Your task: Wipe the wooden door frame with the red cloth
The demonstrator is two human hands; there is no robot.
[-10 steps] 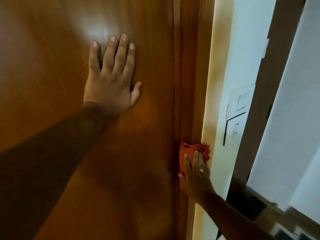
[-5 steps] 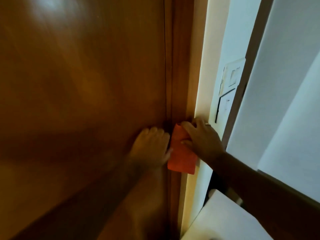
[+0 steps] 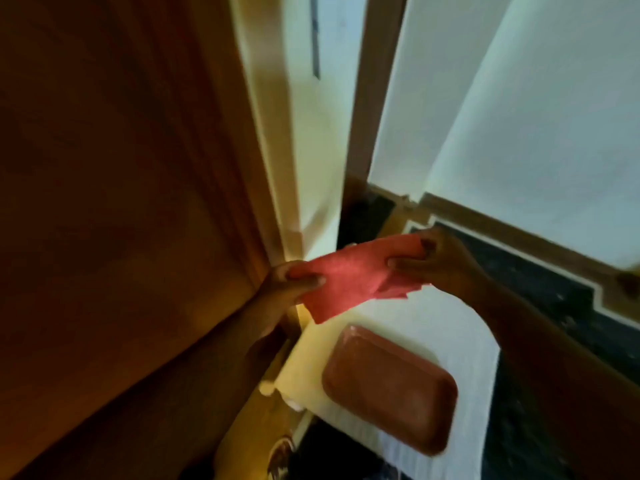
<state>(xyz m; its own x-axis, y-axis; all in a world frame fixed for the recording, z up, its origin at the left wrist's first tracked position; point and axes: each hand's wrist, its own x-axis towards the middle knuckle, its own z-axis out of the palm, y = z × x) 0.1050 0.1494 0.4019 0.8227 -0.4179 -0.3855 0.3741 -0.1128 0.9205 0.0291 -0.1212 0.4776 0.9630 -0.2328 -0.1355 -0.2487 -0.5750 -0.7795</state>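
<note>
Red cloth (image 3: 349,271) — now lifted off the wooden door frame (image 3: 239,188), stretched between both hands; left hand (image 3: 287,285) pinches one edge, right hand (image 3: 436,261) pinches the other; wiping paused — likely refolding.

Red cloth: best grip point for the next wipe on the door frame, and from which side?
Bunch the cloth at its middle, coming from the right hand side. It hangs stretched between both hands, the left hand pinching the end nearest the door frame, so the centre sags free.

Pale walls (image 3: 519,98), dark patterned floor (image 3: 554,299), white-covered table (image 3: 460,341) below.
</note>
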